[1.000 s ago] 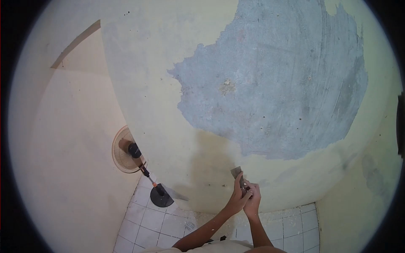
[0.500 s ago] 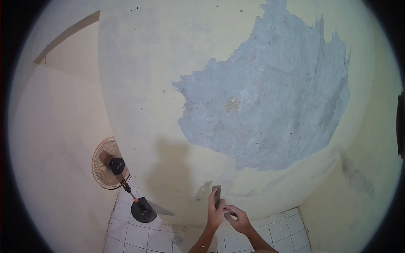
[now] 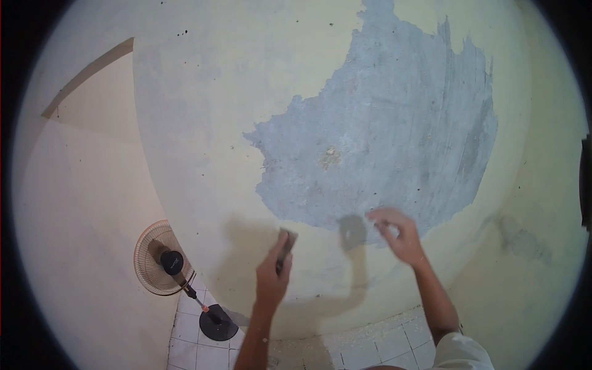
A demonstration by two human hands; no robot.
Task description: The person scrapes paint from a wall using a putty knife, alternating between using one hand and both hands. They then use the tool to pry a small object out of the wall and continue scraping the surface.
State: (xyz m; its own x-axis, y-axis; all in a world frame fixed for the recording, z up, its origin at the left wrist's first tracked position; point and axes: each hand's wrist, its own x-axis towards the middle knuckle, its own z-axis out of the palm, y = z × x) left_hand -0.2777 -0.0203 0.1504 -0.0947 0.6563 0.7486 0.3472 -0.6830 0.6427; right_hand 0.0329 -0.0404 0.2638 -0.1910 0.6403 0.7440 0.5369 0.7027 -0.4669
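My left hand [image 3: 273,277] is wrapped round a small flat scraper [image 3: 287,243], held upright in front of the cream wall with its wide end at the top. My right hand [image 3: 399,235] is raised near the lower edge of the bare grey patch [image 3: 394,135]. Its fingers are curved, with the thumb a little apart from them, and I see nothing in it. Motion blurs its fingertips. Around the patch, the cream paint [image 3: 203,154] ends in a ragged edge. Shadows of my arms fall on the wall below the patch.
A standing fan [image 3: 161,256] with a round black base [image 3: 218,322] is in the corner to my left. White floor tiles [image 3: 364,351] with scattered flakes meet the wall below. Side walls rise on both sides, and a dark object [image 3: 585,185] is at the far right edge.
My hands were close together low down and have parted. The left has risen leftward with the scraper, while the right has moved up and right towards the grey patch. The view has shifted slightly.
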